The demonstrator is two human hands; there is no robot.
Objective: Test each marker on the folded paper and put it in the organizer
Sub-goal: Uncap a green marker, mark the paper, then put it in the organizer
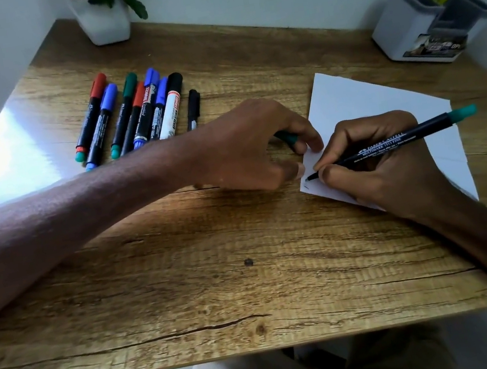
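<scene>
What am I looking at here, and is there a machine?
No machine: these are a person's two bare hands, filmed by one camera worn on the head, looking down. The right hand grips a thin black marker with a teal end, its tip on the white folded paper. The left hand holds a green cap and touches the paper's edge. A row of coloured markers lies on the wooden table; a grey-and-white plastic organizer stands at the far right corner.

Potted plant [105,13] on wooden desk [183,257]
</scene>
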